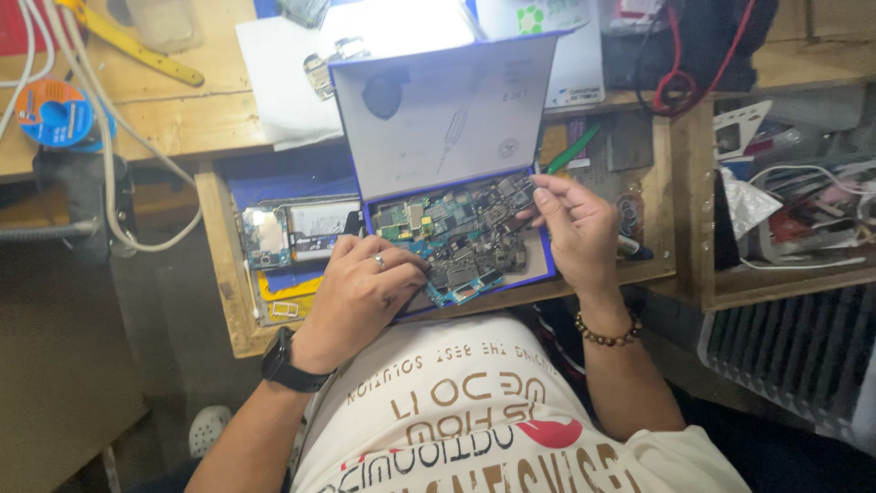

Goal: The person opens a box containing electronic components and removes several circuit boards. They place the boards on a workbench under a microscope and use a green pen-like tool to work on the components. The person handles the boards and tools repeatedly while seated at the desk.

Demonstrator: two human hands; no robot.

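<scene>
Both hands work in the open blue box (538,260) of circuit boards (456,237): left hand (365,288) rests curled on them, right hand (570,219) pinches one; sorting step, next calls for lifting carefully.

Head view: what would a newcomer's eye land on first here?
First, the open blue box at centre, its pale lid standing up and its tray heaped with circuit boards. Both hands are in it: the left hand, with a ring and black watch, rests on the near edge, and the right hand pinches a small board. Left of the box lies an opened phone.
</scene>
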